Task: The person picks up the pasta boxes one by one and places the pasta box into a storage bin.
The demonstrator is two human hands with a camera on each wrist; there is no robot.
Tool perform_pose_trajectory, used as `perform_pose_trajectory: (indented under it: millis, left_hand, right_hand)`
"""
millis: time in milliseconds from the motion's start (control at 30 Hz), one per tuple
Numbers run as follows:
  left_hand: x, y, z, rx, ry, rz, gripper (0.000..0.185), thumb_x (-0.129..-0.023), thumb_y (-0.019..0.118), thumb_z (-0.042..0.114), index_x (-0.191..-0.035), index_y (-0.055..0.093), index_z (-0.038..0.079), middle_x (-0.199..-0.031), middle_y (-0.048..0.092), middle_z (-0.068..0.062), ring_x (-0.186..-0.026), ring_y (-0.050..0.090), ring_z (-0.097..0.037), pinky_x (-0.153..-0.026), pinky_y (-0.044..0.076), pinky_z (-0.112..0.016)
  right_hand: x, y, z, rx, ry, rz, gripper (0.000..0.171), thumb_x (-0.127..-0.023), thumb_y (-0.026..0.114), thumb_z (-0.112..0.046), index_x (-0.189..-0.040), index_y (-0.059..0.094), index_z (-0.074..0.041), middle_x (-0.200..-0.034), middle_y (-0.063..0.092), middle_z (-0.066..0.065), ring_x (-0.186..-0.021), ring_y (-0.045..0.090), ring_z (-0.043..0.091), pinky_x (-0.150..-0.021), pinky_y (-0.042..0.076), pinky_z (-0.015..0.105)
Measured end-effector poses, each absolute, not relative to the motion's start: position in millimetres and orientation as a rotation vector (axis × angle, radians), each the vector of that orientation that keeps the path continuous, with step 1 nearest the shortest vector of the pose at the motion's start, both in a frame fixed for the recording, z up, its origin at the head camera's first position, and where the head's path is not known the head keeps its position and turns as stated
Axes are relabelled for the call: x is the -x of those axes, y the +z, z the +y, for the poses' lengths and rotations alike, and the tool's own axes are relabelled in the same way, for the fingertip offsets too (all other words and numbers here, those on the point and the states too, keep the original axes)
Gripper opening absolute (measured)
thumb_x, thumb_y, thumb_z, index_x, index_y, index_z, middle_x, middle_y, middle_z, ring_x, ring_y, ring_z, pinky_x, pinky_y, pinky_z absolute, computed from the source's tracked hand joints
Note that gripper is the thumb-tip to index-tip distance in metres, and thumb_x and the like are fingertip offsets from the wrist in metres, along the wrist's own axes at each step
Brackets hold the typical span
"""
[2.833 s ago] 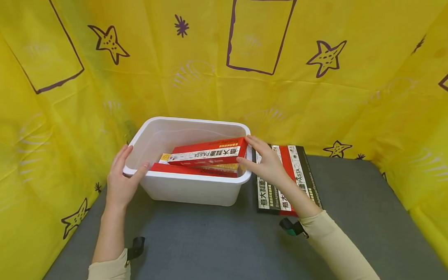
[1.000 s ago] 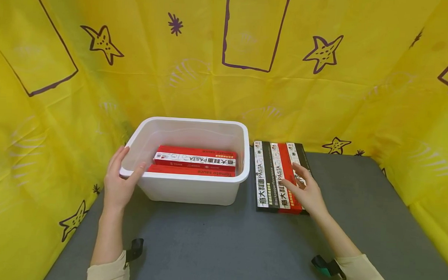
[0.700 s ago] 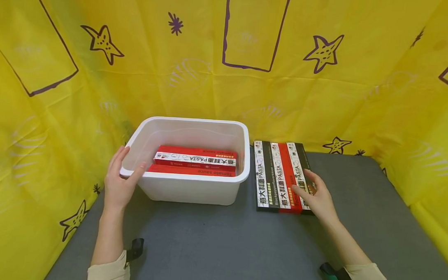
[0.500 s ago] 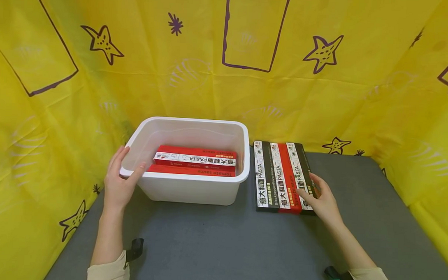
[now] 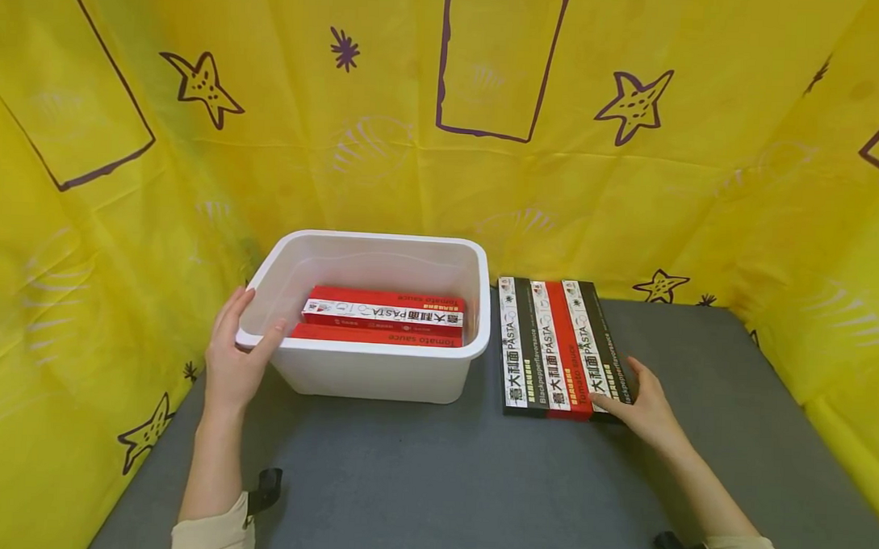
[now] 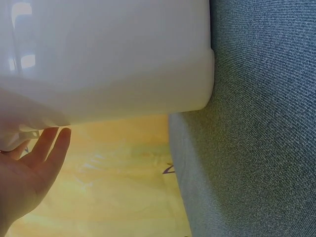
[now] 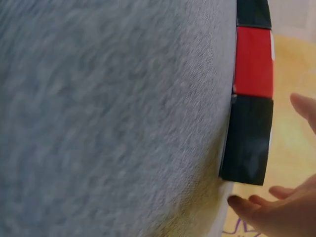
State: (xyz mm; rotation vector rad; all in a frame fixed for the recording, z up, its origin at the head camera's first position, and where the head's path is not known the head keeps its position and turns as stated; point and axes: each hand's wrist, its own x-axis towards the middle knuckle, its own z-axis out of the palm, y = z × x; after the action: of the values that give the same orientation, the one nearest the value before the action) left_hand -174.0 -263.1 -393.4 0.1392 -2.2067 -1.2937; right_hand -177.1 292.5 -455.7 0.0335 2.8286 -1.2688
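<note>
My left hand [image 5: 234, 368] holds the near-left corner of a white plastic bin [image 5: 378, 375], thumb on the front rim and fingers along the left side. In the left wrist view its fingertips touch the bin just under the rim. Red pasta boxes [image 5: 383, 314] lie lengthwise inside; how deep they are stacked is hidden. To the right, three pasta boxes lie side by side: a black one [image 5: 522, 350], a red one [image 5: 562, 343] and another black one [image 5: 601, 345]. My right hand [image 5: 651, 411] is spread at that last box's near right end, thumb above it, fingers beyond its side.
A dark grey cloth-covered table [image 5: 432, 484] bears everything. Yellow curtains [image 5: 399, 184] with drawn starfish close off the back and both sides. The bin stands close to the back curtain, with a narrow gap between it and the left black box.
A tilted red pasta box that my right hand held now lies flat in the bin. That hand has moved right, across the row, to its near right end. My left hand keeps its place.
</note>
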Motion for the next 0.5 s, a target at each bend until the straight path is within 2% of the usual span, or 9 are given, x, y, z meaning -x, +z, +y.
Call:
perform_pose_trajectory:
  millis: [167,500]
  left_hand:
    - [173.6,-393.2,-262.4,-0.141,-1.294,-2.206,0.062,-0.086,0.070,0.029,-0.144,0.049,0.020,-0.152,0.039,0.004,-0.139,0.033,-0.023,-0.109,0.025,-0.060]
    - [174.1,-393.0,-262.5,-0.127,-1.292,-2.193,0.061,-0.086,0.070,0.027,-0.143,0.050,0.018,-0.152,0.040,0.000,-0.138,0.034,-0.024,-0.110,0.025,-0.058]
  right_hand:
    - [174.6,-461.0,298.7,0.026,-1.257,2.768,0.108,-0.082,0.076,-0.033,-0.149,0.004,0.013,-0.146,0.017,0.041,-0.132,0.023,0.053,-0.103,0.025,0.065]
    - [175.1,-466.9,302.6,0.056,-1.246,2.714,0.108,-0.083,0.076,-0.033,-0.147,0.004,0.016,-0.145,0.019,0.040,-0.128,0.028,0.050,-0.101,0.027,0.063]
